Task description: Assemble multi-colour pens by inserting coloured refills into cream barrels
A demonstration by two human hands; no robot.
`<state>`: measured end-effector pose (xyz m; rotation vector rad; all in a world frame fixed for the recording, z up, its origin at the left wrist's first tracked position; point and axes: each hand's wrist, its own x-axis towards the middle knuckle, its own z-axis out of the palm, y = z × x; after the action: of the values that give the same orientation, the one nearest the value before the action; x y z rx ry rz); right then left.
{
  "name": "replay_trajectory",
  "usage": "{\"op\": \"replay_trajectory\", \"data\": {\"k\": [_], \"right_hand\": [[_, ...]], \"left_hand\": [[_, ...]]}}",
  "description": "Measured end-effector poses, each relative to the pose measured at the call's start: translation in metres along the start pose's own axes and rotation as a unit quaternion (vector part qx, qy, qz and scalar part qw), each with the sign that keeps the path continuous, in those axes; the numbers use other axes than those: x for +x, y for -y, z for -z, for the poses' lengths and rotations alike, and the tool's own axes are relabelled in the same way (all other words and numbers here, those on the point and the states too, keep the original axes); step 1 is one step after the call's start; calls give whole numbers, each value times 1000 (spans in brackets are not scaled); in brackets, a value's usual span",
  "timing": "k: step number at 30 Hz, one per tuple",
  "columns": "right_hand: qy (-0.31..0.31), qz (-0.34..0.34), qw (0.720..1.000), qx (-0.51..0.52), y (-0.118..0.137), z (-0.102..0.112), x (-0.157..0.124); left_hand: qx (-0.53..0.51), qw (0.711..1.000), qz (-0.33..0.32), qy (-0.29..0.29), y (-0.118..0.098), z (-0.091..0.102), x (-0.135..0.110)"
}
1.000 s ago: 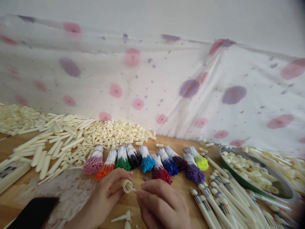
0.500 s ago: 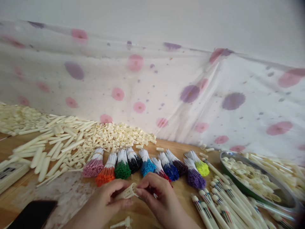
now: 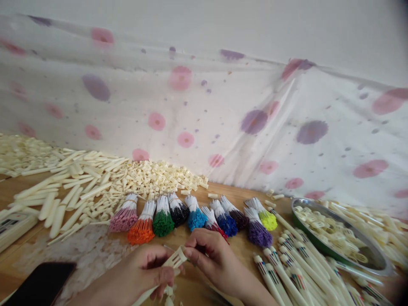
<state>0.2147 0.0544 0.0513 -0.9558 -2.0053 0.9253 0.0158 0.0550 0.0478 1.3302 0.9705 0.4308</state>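
My left hand (image 3: 149,270) is closed around a cream pen barrel (image 3: 176,258), its slotted, open end tilted up to the right. A long plain cream part runs down to the left from below that hand. My right hand (image 3: 212,257) is closed, thumb and fingertips pinching the rim of the slotted end. Under the hands, a small cream plastic piece (image 3: 168,293) is partly hidden. Just beyond are tied bundles of thin refills, among them orange (image 3: 140,229), green (image 3: 163,221), light blue (image 3: 195,216) and red (image 3: 215,225), the red one partly behind my right hand.
Piles of cream tubes (image 3: 70,191) and slotted parts (image 3: 159,178) spread at the back left. A dark phone (image 3: 44,284) lies front left. Multicolour pens (image 3: 299,263) lie on the right, beside an oval metal dish (image 3: 295,212) of cream rings. Flowered plastic sheeting (image 3: 191,110) covers the wall.
The slotted barrel has turned and shows more of its slots, with a long part now visible below my left hand. My left hand has shifted slightly downward. The view has shifted slightly.
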Motion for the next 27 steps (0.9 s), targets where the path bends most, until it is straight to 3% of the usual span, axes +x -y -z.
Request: {"op": "replay_trajectory", "data": {"k": [4, 11, 16, 19, 23, 25, 27], "right_hand": [[-5, -12, 999, 31, 6, -1, -1], [-6, -21, 996, 90, 9, 1, 0], [3, -29, 989, 146, 13, 1, -3], [14, -61, 968, 241, 16, 1, -3], [3, -181, 911, 371, 14, -1, -1], [-9, -235, 891, 389, 10, -2, 1], [-18, -250, 892, 375, 3, -1, 4]], "left_hand": [[-69, 998, 4, -5, 0, -1, -4], [-217, 974, 69, -13, -8, -3, -9], [-244, 967, 79, -1, -10, -4, -12], [-231, 970, 76, -18, -11, -5, -11], [-203, 976, 70, -31, -13, -9, -8], [-177, 982, 66, -32, -14, -10, -6], [-139, 988, 57, -42, -14, -7, -5]]}}
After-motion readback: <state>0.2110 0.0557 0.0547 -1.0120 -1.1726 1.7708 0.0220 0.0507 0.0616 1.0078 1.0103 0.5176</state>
